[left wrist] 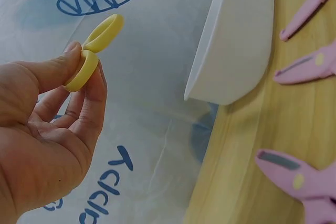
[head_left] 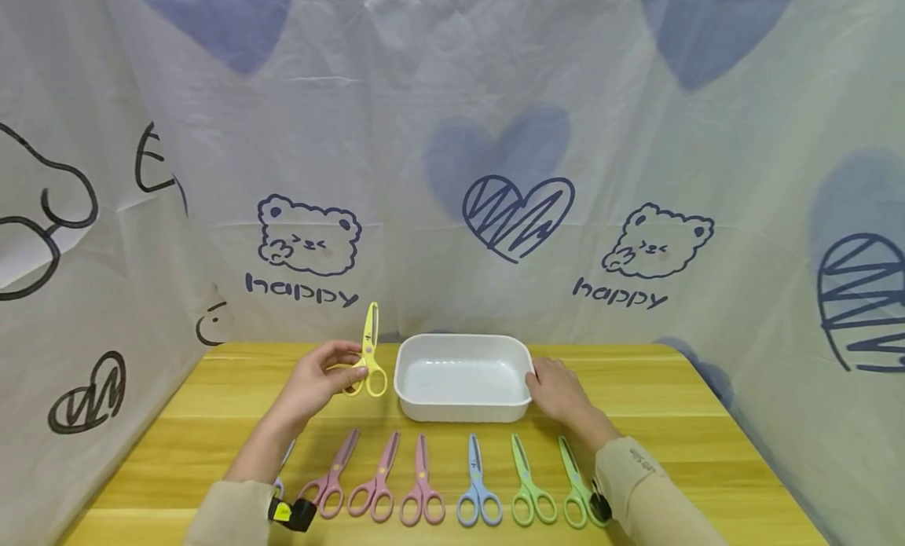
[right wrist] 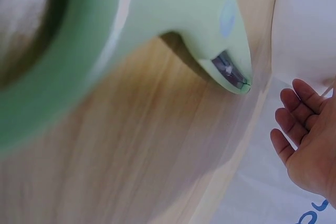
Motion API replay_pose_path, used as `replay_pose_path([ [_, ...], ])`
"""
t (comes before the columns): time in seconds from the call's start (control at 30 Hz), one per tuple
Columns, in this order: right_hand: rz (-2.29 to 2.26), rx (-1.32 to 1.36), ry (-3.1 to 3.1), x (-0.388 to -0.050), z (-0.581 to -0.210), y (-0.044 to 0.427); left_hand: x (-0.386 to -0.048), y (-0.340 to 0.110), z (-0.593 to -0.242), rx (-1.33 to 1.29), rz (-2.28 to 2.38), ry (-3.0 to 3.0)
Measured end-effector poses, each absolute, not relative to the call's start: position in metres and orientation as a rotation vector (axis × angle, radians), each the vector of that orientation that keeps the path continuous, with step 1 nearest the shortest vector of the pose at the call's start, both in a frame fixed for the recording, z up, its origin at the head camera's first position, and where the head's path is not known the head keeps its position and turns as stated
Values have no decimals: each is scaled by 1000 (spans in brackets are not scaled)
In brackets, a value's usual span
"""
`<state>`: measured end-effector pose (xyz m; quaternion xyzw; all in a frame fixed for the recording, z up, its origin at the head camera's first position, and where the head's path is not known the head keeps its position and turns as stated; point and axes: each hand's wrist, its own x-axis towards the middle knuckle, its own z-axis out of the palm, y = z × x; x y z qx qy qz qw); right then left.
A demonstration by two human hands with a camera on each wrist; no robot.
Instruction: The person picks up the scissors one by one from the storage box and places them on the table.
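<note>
My left hand pinches a pair of yellow scissors by one handle loop, thumb in front. The blades point up, left of a white rectangular bin. In the left wrist view the yellow loops show above the thumb, the blades hidden. My right hand holds the bin's right rim, thumb at the edge; in the right wrist view its fingers are partly bent beside the bin wall, and the thumb is mostly out of frame.
In a row before the bin lie three pink scissors, blue scissors and green scissors. More green scissors lie partly behind the right wrist, blue ones behind the left forearm. A printed cloth hangs behind the wooden table.
</note>
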<state>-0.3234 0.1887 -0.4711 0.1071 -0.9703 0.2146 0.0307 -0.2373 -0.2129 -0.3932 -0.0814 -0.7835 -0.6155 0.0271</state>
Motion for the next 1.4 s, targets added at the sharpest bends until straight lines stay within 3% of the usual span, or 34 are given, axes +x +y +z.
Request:
replay_pose_path([
  [1.4,679,326,-2984,-322,-468,187,-182,-317,-429,53,-1726,-2589],
])
